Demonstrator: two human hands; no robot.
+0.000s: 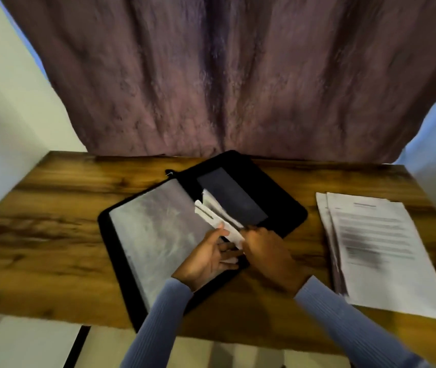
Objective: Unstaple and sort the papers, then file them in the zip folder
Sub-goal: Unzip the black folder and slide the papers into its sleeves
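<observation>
A black zip folder (286,208) lies open at the middle of the wooden table (52,229), turned at an angle. Its left half shows clear plastic sleeves (155,229). Along the folder's spine stand the edges of several white sheets (213,212). My left hand (209,257) rests palm up at the near end of those sheets, thumb on top and fingers under them. My right hand (266,249) touches the same near end from the right, fingers curled onto the paper edge. A stack of printed papers (379,248) lies flat to the right.
A purple curtain (225,75) hangs behind the table's far edge. Pale walls stand at left and right. The printed stack reaches close to the table's near right edge. The near edge of the table runs just below my forearms.
</observation>
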